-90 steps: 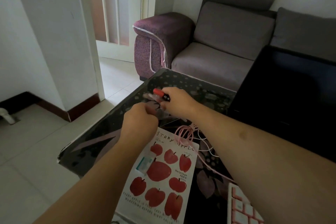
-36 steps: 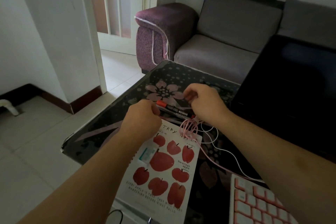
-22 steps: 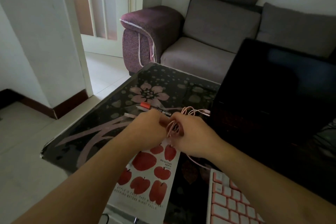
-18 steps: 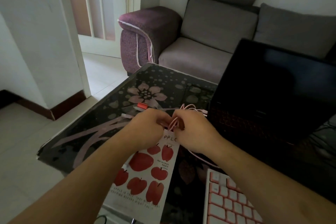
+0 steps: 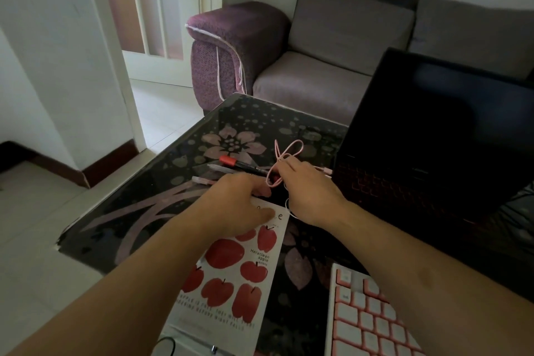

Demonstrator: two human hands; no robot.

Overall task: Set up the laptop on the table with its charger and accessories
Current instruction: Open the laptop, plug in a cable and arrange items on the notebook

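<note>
- The right hand (image 5: 310,193) pinches the pink cable (image 5: 284,153): its grip is closed on the bundle, loops fanning away toward the tabletop's (image 5: 138,211) far edge.
- The laptop (image 5: 433,136) sits just right of that hand (the nearer one).
- The left hand (image 5: 234,205) rests loosely curled on the apple-print card (image 5: 231,277), holding nothing.
</note>
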